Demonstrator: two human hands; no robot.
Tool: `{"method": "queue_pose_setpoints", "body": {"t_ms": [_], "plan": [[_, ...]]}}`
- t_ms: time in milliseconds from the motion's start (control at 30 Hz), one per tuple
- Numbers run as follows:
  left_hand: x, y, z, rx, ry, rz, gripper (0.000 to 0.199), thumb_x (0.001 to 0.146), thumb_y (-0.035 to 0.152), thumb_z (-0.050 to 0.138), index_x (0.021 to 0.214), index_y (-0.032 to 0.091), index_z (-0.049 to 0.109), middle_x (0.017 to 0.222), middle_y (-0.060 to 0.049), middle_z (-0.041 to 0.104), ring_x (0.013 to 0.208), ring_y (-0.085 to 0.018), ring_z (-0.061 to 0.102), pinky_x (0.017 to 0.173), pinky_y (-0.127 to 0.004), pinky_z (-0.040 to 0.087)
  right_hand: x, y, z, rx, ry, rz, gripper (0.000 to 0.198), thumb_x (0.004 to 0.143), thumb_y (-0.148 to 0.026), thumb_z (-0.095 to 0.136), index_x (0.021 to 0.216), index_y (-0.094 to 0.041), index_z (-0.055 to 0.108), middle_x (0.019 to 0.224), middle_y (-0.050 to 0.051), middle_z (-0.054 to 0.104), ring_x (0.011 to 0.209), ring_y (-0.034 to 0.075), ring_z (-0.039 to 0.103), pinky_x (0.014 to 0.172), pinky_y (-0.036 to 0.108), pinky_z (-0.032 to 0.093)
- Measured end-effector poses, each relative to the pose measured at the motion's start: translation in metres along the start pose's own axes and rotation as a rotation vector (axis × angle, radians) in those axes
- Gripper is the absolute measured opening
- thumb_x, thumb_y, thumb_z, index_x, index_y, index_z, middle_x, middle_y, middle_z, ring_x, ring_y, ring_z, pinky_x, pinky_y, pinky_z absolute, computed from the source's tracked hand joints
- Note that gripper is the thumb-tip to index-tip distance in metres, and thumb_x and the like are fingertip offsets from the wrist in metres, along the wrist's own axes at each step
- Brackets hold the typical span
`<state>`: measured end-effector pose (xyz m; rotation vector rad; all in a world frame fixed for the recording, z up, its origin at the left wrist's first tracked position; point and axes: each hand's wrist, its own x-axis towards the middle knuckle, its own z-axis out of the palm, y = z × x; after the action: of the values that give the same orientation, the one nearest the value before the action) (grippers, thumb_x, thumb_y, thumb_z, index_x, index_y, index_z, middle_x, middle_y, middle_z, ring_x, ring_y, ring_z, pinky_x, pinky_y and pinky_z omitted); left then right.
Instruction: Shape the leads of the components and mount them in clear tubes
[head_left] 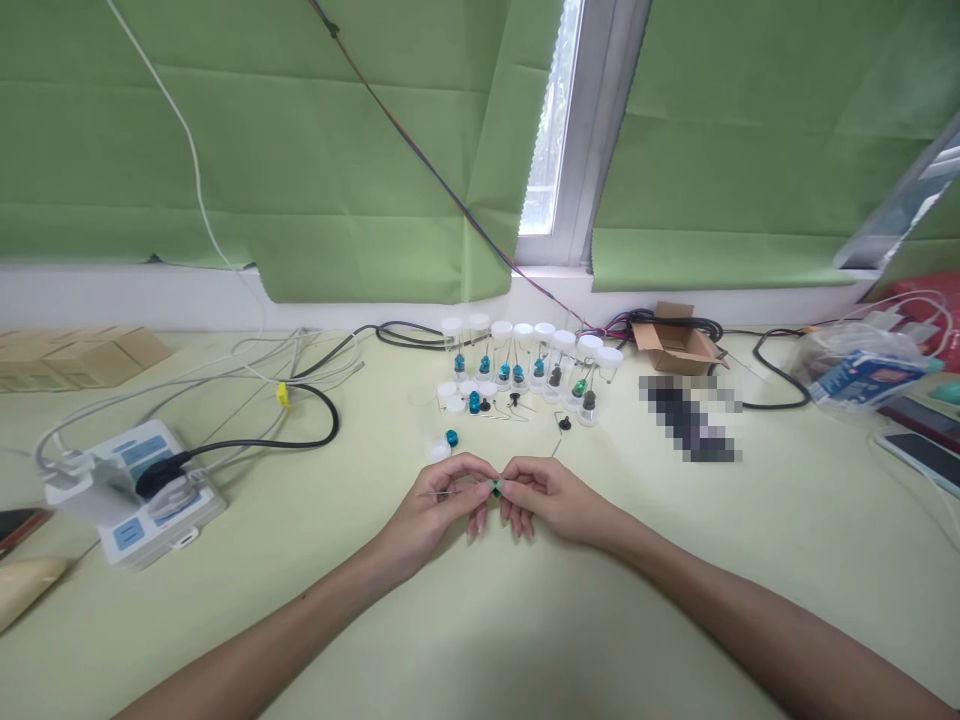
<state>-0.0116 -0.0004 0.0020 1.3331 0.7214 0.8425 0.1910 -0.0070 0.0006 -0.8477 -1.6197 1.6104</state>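
Observation:
My left hand (439, 505) and my right hand (553, 500) meet at the table's middle, both pinching a small green part (496, 487). Fingertips cover most of it, so its exact kind is hidden. A thin metal wire (441, 493) sticks out leftward across my left hand. Just beyond the hands lie a small blue knob-like piece (451, 438), a white cap (439, 451) and a black piece with a bent wire (565, 424). Farther back, several clear vials (517, 375) with white lids stand in a row, holding blue, green or dark pieces with bent wires.
At left sits a white power strip (161, 500) with plugs and cables. Boxes (97, 357) stand behind it. An open cardboard box (679, 350), a blurred dark patch (690, 418), a plastic bag (862, 370) and a phone (922, 455) are at right. Green blinds (360, 150) hang behind.

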Motion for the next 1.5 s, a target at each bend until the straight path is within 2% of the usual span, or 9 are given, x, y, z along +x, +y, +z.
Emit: {"method": "queue_pose_setpoints", "body": {"t_ms": [100, 267, 467, 967, 1033, 1133, 1233, 1500], "plan": [[0.000, 0.002, 0.001, -0.011, 0.008, -0.003, 0.015, 0.089, 0.030, 0.067, 0.097, 0.017, 0.067, 0.065, 0.001, 0.059, 0.056, -0.012, 0.056, 0.055, -0.025, 0.046, 0.000, -0.001, 0.001, 0.003, 0.016, 0.004, 0.036, 0.092, -0.050, 0.056, 0.084, -0.015, 0.060, 0.074, 0.003, 0.064, 0.055, 0.012, 0.062, 0.051, 0.024, 0.049], [0.000, 0.004, 0.002, -0.062, 0.038, -0.024, 0.015, 0.087, 0.030, 0.069, 0.096, 0.017, 0.066, 0.065, 0.002, 0.057, 0.056, -0.011, 0.055, 0.054, -0.024, 0.045, 0.000, 0.005, 0.000, 0.064, 0.017, -0.018, 0.032, 0.085, -0.042, 0.070, 0.099, -0.018, 0.056, 0.071, -0.001, 0.063, 0.054, 0.012, 0.061, 0.050, 0.023, 0.049], [0.000, 0.005, 0.002, -0.028, 0.028, -0.016, 0.016, 0.088, 0.030, 0.068, 0.096, 0.016, 0.067, 0.063, 0.001, 0.057, 0.056, -0.012, 0.055, 0.055, -0.025, 0.045, 0.000, 0.004, 0.000, 0.027, 0.005, -0.026, 0.026, 0.090, -0.042, 0.063, 0.090, -0.017, 0.057, 0.074, 0.001, 0.064, 0.055, 0.012, 0.062, 0.050, 0.023, 0.049], [0.000, 0.004, 0.002, -0.046, 0.014, -0.012, 0.014, 0.089, 0.029, 0.067, 0.097, 0.017, 0.067, 0.065, 0.001, 0.057, 0.057, -0.011, 0.055, 0.055, -0.024, 0.045, -0.001, 0.003, 0.000, -0.051, -0.027, 0.004, 0.040, 0.098, -0.049, 0.047, 0.080, -0.015, 0.059, 0.072, 0.003, 0.064, 0.051, 0.011, 0.061, 0.050, 0.023, 0.050], [0.000, 0.005, 0.002, -0.070, 0.025, -0.020, 0.013, 0.088, 0.028, 0.068, 0.096, 0.017, 0.067, 0.066, 0.002, 0.057, 0.056, -0.011, 0.055, 0.054, -0.024, 0.044, 0.000, 0.003, 0.001, -0.025, -0.007, 0.006, 0.038, 0.097, -0.049, 0.049, 0.082, -0.015, 0.058, 0.072, 0.002, 0.064, 0.051, 0.011, 0.061, 0.049, 0.023, 0.049], [0.000, 0.005, 0.002, -0.089, 0.038, -0.034, 0.013, 0.088, 0.027, 0.069, 0.095, 0.017, 0.067, 0.066, 0.002, 0.057, 0.056, -0.010, 0.055, 0.055, -0.023, 0.044, 0.001, 0.006, 0.000, 0.043, 0.010, -0.010, 0.027, 0.091, -0.043, 0.062, 0.094, -0.017, 0.057, 0.072, 0.000, 0.063, 0.052, 0.011, 0.061, 0.049, 0.023, 0.049], [0.001, 0.005, 0.002, -0.079, 0.040, -0.035, 0.013, 0.088, 0.028, 0.069, 0.095, 0.018, 0.067, 0.066, 0.002, 0.058, 0.057, -0.011, 0.055, 0.056, -0.023, 0.044, 0.001, 0.008, -0.001, 0.085, 0.006, -0.030, 0.029, 0.086, -0.037, 0.070, 0.102, -0.019, 0.053, 0.070, -0.003, 0.063, 0.052, 0.012, 0.061, 0.050, 0.023, 0.050], [0.001, 0.005, 0.002, -0.058, 0.029, -0.029, 0.013, 0.088, 0.028, 0.068, 0.095, 0.017, 0.067, 0.064, 0.001, 0.057, 0.057, -0.011, 0.055, 0.056, -0.024, 0.044, 0.000, 0.006, 0.000, 0.047, -0.008, -0.032, 0.026, 0.092, -0.043, 0.061, 0.091, -0.018, 0.055, 0.068, -0.001, 0.063, 0.051, 0.012, 0.060, 0.048, 0.023, 0.049]]}}
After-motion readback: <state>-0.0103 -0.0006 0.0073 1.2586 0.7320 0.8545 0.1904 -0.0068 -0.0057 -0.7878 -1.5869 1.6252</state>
